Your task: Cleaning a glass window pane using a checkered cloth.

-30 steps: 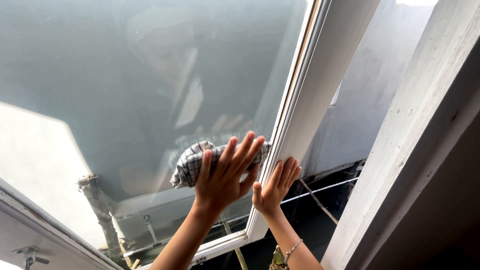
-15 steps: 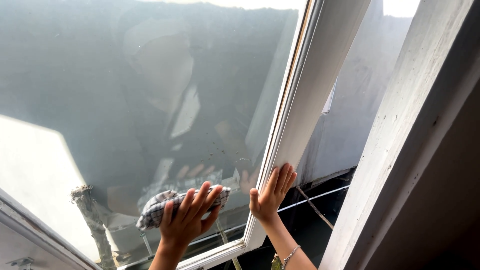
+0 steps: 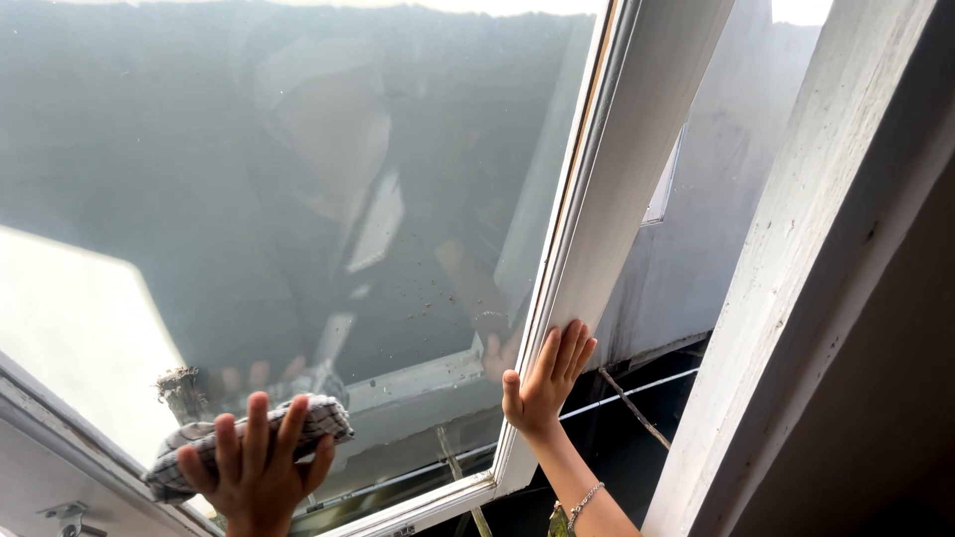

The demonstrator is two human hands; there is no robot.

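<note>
While the left hand (image 3: 257, 467) presses a crumpled checked cloth (image 3: 244, 438) flat-fingered against the glass pane (image 3: 298, 199), low left.
Right hand (image 3: 545, 380), fingers extended, braces the white window frame (image 3: 617, 199); speckled grime marks nearby glass.

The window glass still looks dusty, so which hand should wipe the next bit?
Probably the left hand: it presses the checked cloth flat on the glass. The right hand is bare, braced on the white frame.
</note>
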